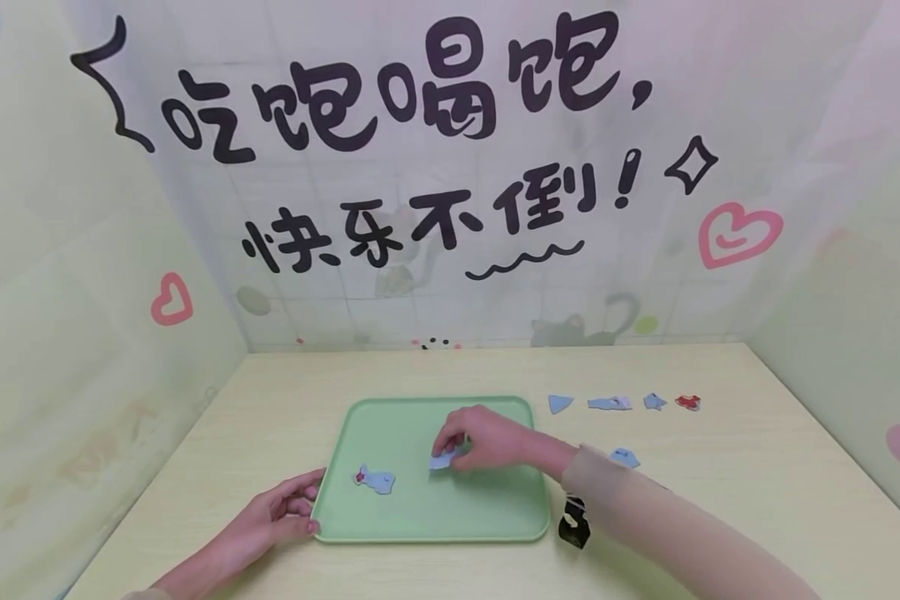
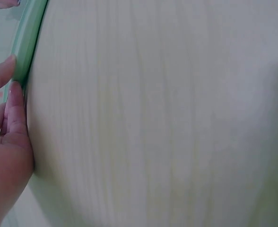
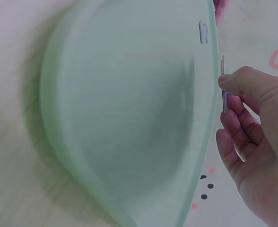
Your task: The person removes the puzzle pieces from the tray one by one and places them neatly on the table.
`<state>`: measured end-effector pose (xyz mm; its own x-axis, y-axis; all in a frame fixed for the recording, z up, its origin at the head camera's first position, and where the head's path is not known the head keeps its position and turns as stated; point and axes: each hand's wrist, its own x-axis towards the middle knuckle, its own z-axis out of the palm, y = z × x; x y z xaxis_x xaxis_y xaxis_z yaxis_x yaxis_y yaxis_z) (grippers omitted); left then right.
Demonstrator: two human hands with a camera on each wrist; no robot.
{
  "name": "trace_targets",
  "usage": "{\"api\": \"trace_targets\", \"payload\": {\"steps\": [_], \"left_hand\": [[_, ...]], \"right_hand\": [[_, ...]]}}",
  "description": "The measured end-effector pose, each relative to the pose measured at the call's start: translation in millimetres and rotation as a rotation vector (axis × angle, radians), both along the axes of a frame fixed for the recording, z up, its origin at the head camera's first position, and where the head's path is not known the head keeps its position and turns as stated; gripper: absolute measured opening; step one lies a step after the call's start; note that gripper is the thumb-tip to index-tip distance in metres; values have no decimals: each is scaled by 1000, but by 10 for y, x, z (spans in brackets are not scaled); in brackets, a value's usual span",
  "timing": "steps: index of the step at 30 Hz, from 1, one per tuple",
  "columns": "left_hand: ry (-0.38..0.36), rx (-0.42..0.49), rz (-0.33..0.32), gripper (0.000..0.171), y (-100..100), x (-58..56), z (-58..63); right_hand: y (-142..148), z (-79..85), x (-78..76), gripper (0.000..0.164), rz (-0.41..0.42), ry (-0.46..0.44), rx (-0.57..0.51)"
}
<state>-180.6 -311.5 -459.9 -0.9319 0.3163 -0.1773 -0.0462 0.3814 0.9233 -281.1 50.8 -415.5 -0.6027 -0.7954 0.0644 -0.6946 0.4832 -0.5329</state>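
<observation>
My right hand (image 1: 487,437) pinches a flat light-blue puzzle piece (image 1: 442,460) over the middle of the green tray (image 1: 427,527). Seen edge-on in the right wrist view, that piece (image 3: 223,66) is thin and sits between thumb and fingers. Another blue piece with a red patch (image 1: 376,479) lies on the tray's left part. At the tray's near left corner, my left hand (image 1: 277,512) grips the rim. The left wrist view shows its thumb and a finger (image 2: 16,101) on the green rim (image 2: 28,42).
Right of the tray lie a blue triangle (image 1: 559,403), a long blue piece (image 1: 610,403), a small blue piece (image 1: 653,402) and a red one (image 1: 687,402). Nearer are another blue piece (image 1: 626,457) and a black item (image 1: 573,529) by the right sleeve. Printed cloth walls surround the table.
</observation>
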Motion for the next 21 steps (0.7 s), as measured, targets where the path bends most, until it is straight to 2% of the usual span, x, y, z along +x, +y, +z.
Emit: {"api": "trace_targets", "payload": {"steps": [5,21], "left_hand": [[-1,1,4,80,7,2,6],[3,-4,-12,80,4,3,5]], "right_hand": [[87,20,-1,24,-31,33,1],[469,61,-2,25,-95,18,-125]]}}
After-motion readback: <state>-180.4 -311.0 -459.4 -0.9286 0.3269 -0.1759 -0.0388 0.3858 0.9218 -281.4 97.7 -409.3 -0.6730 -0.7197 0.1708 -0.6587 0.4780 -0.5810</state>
